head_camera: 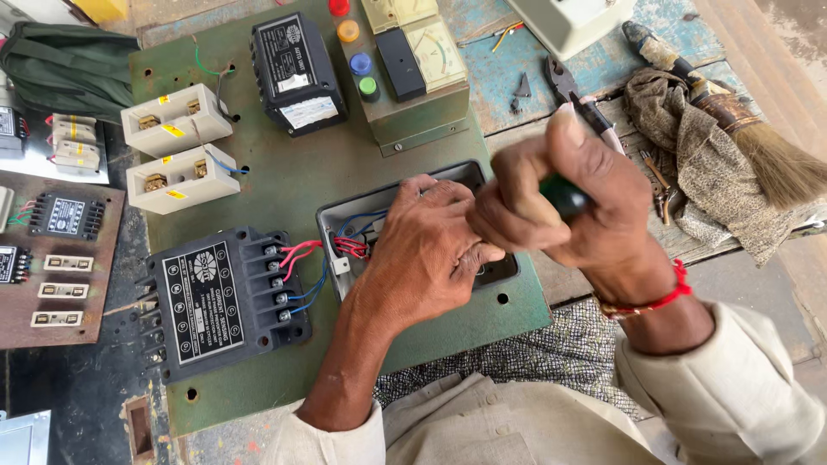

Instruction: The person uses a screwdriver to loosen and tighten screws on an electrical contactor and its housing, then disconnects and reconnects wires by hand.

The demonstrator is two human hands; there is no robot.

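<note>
R hand (pixel 573 202) clamped on green screwdriver handle (pixel 564 196) over grey box (pixel 345 215) on green panel (pixel 293 189). L hand (pixel 426 254) rests on box, fingers curled, grip unclear. Pliers (pixel 573 95) beyond box.

Left hand (pixel 426 250) lies palm-down, fingers curled. Right hand (pixel 564 207) above it, fist closed, wrist bent inward.

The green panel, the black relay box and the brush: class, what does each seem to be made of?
Green panel: probably painted sheet metal, flat, matt, scuffed.
Black relay box: looks like moulded plastic, with a dull sheen and metal screw terminals.
Brush: straw-coloured fibre bristles, bound handle.
</note>
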